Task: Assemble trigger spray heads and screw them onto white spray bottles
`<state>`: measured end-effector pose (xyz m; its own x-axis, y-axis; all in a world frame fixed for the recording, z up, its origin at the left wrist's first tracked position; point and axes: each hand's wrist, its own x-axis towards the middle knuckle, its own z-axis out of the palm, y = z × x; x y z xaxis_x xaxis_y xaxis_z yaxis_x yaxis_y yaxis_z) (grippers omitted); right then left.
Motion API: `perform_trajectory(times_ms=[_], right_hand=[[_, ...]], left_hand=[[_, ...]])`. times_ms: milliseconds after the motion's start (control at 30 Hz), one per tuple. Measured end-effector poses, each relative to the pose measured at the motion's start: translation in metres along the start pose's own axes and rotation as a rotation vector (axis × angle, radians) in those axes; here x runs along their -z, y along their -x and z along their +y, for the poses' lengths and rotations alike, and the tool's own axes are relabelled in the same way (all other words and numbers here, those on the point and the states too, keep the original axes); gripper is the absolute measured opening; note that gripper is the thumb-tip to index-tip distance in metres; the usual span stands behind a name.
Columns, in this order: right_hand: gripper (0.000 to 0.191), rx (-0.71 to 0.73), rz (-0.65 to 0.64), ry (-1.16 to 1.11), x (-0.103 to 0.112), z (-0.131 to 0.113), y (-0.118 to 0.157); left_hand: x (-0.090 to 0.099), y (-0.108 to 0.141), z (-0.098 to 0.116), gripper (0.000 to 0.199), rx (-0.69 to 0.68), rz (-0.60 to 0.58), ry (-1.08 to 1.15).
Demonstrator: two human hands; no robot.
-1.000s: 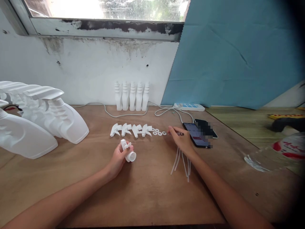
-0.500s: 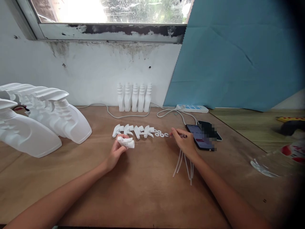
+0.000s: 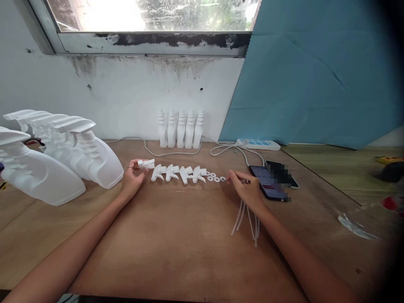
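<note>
My left hand (image 3: 134, 180) has its fingers round a white spray trigger head (image 3: 147, 164), just left of a row of several more trigger heads (image 3: 172, 172) on the table. My right hand (image 3: 244, 187) is closed round a thin dark-ended tool (image 3: 245, 181), whose tip is by the small white rings (image 3: 216, 179) at the right end of the row. Several thin white tubes (image 3: 241, 216) stick out below my right hand; how they are held is hidden.
Large white bottles (image 3: 101, 162) stand at the left. Small white bottles (image 3: 181, 130) line the wall. Phones (image 3: 267, 183), a power strip (image 3: 259, 144) with cables, and a clear bottle (image 3: 362, 221) are to the right on the brown table (image 3: 176, 244).
My left hand has moved left and back with the trigger head, to the left end of the row. My right hand has stayed by the rings. The view has shifted slightly.
</note>
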<state>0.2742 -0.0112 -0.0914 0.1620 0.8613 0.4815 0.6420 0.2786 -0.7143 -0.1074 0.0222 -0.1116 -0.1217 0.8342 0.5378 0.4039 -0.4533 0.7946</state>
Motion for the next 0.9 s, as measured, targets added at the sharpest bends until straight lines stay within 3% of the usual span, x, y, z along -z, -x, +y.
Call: perform_trajectory(times_ms=[267,567,667,800,867,900], right_hand=[[0.040,0.005,-0.002,0.000,0.000,-0.002,0.001],[0.041,0.033,0.008,0.019,0.001,-0.003,0.001],[0.042,0.041,0.011,0.026,0.002,-0.004,0.002],[0.041,0.056,0.015,0.021,0.002,-0.004,0.002],[0.040,0.062,0.016,0.013,0.003,-0.004,0.002],[0.040,0.065,0.016,0.011,0.003,-0.005,0.002]], left_hand=[[0.006,-0.006,-0.020,0.010,-0.068,-0.130,-0.168],[0.011,-0.013,-0.039,0.017,-0.094,-0.103,-0.322],[0.013,-0.010,-0.026,0.026,-0.128,-0.100,-0.377],[0.031,0.001,0.020,0.030,-0.259,-0.072,-0.451],[0.053,0.009,0.047,0.028,-0.440,0.034,-0.581],[0.067,0.012,0.058,0.028,-0.510,0.152,-0.652]])
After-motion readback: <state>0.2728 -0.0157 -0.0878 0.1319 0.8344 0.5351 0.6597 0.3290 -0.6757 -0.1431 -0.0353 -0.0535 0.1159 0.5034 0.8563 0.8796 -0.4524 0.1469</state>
